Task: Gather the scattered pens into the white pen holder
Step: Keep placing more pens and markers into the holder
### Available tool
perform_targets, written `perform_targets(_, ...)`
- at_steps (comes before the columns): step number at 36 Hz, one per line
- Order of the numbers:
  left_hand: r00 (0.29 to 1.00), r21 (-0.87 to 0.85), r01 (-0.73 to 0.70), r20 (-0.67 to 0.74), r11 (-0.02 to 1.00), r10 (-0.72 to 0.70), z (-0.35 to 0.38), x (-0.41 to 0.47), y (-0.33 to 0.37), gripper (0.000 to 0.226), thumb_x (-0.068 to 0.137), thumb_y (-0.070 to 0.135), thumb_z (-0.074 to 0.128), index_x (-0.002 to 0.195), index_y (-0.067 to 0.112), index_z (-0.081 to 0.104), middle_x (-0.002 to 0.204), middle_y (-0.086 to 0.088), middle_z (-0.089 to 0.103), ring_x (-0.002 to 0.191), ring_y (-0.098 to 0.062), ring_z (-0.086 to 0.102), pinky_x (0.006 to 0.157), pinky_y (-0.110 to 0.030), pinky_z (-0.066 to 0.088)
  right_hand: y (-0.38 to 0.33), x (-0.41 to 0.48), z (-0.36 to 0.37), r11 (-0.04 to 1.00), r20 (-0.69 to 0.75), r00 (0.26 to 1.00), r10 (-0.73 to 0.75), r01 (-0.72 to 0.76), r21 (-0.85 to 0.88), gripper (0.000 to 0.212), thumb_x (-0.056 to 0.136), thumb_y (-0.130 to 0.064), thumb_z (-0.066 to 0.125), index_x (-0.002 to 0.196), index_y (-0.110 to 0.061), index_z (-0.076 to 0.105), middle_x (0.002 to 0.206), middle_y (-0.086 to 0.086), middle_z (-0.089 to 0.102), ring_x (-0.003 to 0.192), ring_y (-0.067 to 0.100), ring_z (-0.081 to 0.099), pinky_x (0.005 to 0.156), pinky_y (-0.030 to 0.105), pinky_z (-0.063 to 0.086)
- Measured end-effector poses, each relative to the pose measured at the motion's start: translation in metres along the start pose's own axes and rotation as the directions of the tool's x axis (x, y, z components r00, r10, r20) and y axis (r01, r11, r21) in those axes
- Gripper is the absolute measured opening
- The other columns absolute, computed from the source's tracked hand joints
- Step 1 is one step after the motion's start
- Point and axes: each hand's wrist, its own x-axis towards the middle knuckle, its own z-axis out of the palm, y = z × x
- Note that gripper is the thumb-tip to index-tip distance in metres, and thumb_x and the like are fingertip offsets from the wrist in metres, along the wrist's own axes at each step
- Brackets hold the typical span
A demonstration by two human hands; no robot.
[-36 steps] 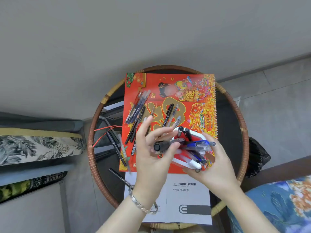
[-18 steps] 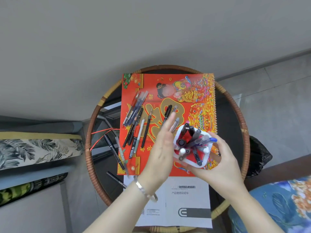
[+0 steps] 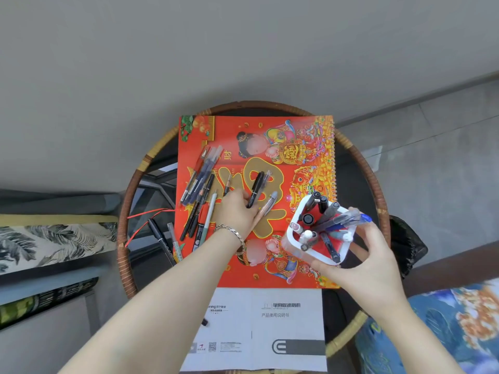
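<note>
Hands: right grips white pen holder, left touches one black pen.

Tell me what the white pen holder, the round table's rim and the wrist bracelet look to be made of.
White square pen holder: probably smooth moulded plastic, with rounded corners and an even, faint sheen.
Round table's brown rim: looks like wrapped rattan or cane, with fine ridged windings and paler bands.
Silver-coloured chain bracelet: likely metal, with small links that glint.
</note>
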Motion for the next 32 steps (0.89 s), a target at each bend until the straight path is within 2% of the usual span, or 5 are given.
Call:
perform_targets(8, 1.0, 0.055, -0.013, 0.02, 0.998, 0.011, -0.01, -0.004, -0.009, 0.022, 0.095, 0.014, 0.045, 0.095, -0.005, 0.057, 0.087, -0.024, 0.055, 0.08, -0.036, 0.055, 0.068, -0.039, 0.043, -0.003, -0.001, 0.002, 1.0, -0.007, 1.0, 0.027, -0.027, -0.011, 0.069, 0.052, -0.018, 0.091, 0.11, -0.034, 0.056, 0.115, -0.011, 0.062, 0.106, 0.006, 0.062, 0.092, 0.03, 0.051)
perform_targets(12, 1.0, -0.278, -0.002, -0.027, 0.961, -0.006, -0.039, -0.031, 0.004, 0.024, 0.099, 0.021, 0.034, 0.106, 0.001, 0.047, 0.098, -0.011, 0.051, 0.086, -0.024, 0.05, 0.072, -0.032, 0.039, 0.001, -0.002, 0.007, 0.998, -0.009, 0.999, 0.039, -0.04, -0.053, 0.074, 0.051, -0.02, 0.092, 0.112, -0.037, 0.054, 0.119, -0.01, 0.061, 0.112, 0.011, 0.06, 0.096, 0.041, 0.051)
perform_targets(18, 0.991, -0.795, -0.122, -0.065, 0.594, 0.115, -0.093, -0.084, 0.024, 0.022, 0.097, 0.015, 0.04, 0.106, 0.029, 0.054, 0.096, 0.006, 0.068, 0.11, -0.013, 0.061, 0.099, -0.028, 0.042, -0.006, -0.007, 0.023, 0.998, 0.015, 0.999, 0.046, -0.045, -0.046, 0.072, 0.047, -0.033, 0.092, 0.106, -0.042, 0.053, 0.117, -0.013, 0.06, 0.111, 0.013, 0.06, 0.093, 0.04, 0.051)
perform_targets(27, 0.988, -0.98, -0.061, -0.033, 0.187, 0.153, -0.096, -0.111, 0.028, 0.008, 0.089, 0.017, 0.05, 0.086, 0.024, 0.047, 0.086, 0.005, 0.068, 0.1, -0.017, 0.06, 0.082, -0.032, 0.05, -0.014, -0.022, 0.042, 0.998, 0.094, 0.995, 0.011, -0.005, -0.058, 0.066, 0.052, -0.019, 0.09, 0.099, -0.045, 0.052, 0.113, -0.019, 0.057, 0.109, 0.009, 0.059, 0.093, 0.039, 0.05)
perform_targets(32, 0.983, -0.94, -0.12, -0.069, 0.318, 0.168, -0.077, -0.117, 0.026, 0.014, 0.087, 0.007, 0.055, 0.088, 0.02, 0.049, 0.084, -0.004, 0.067, 0.099, -0.017, 0.067, 0.096, -0.04, 0.049, -0.015, -0.028, 0.048, 0.998, 0.078, 0.997, -0.012, 0.016, -0.055, 0.067, 0.048, -0.032, 0.084, 0.107, -0.044, 0.052, 0.116, -0.013, 0.058, 0.113, 0.013, 0.058, 0.096, 0.042, 0.048)
